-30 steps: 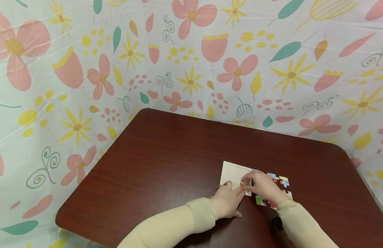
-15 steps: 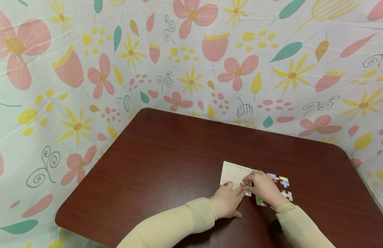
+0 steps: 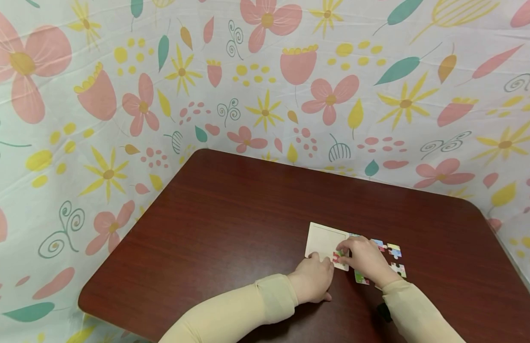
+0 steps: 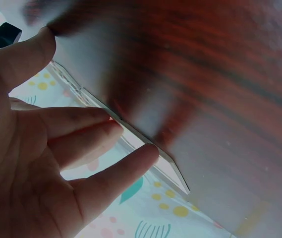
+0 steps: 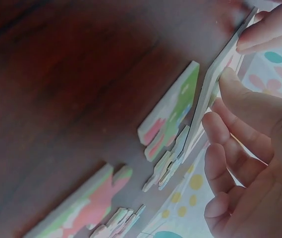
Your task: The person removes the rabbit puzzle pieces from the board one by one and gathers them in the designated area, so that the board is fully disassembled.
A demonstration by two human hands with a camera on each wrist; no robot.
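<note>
A pale, square puzzle board (image 3: pixel 325 238) lies on the dark table, with a red and green puzzle piece (image 3: pixel 335 257) at its lower right corner. My right hand (image 3: pixel 364 257) reaches over from the right and pinches that piece between thumb and index finger; its other fingers are curled in the right wrist view. The hand partly covers the piece. At the board's near edge rests my left hand (image 3: pixel 314 277), its fingers loosely extended and the fingertips right at the edge, as the left wrist view shows.
Several loose puzzle pieces lie right of the board, including a green one (image 3: pixel 361 277) and a yellow and blue one (image 3: pixel 394 250). My right forearm hides some. A small black object (image 3: pixel 383 312) shows beside the right sleeve. Behind the table (image 3: pixel 247 200) hangs a flowered cloth (image 3: pixel 265 71).
My left fingers have drawn back from the puzzle piece toward the board's near edge, so more of its red part shows. The right hand stays nearly in place.
</note>
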